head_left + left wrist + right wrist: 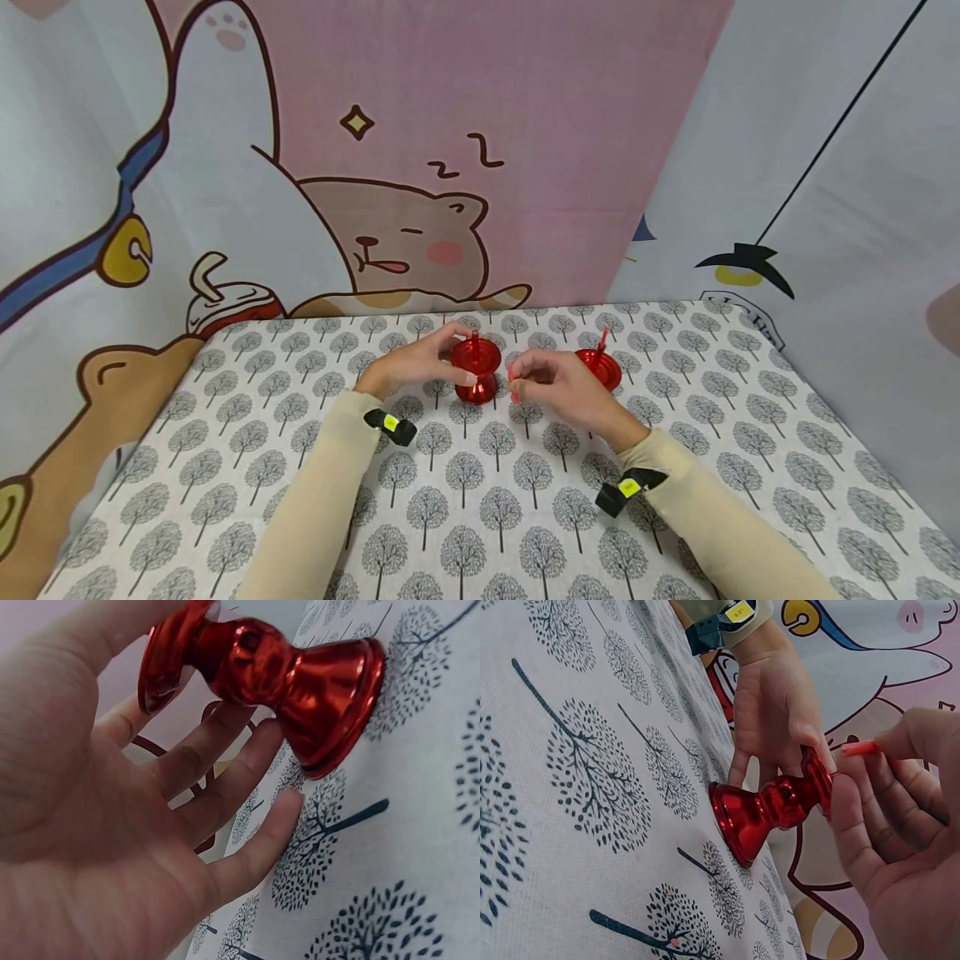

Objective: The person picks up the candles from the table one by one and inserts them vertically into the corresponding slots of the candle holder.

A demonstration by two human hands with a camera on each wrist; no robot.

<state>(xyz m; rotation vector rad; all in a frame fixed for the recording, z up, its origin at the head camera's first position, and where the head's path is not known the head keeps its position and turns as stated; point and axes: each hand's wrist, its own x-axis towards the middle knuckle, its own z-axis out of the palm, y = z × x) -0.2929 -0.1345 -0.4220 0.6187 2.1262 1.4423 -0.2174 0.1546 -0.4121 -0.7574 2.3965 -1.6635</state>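
Note:
A shiny red candle holder (476,390), with a flared base and a round dish, stands upright on the table. My left hand (414,364) holds it by the dish, thumb on the near rim and fingers reaching behind. In the left wrist view, the holder (330,690) fills the space past the fingers. A red stick rises from the middle of its dish in the head view. Just to the right, my right hand (561,385) pinches a small pink-red candle (860,748) between thumb and fingertips, beside the dish.
A second red candle holder (611,372) with a thin red candle (602,341) stands behind my right hand, partly hidden by it. A tree-patterned cloth (465,533) covers the table. Cartoon-printed curtains (585,150) hang at its back and sides.

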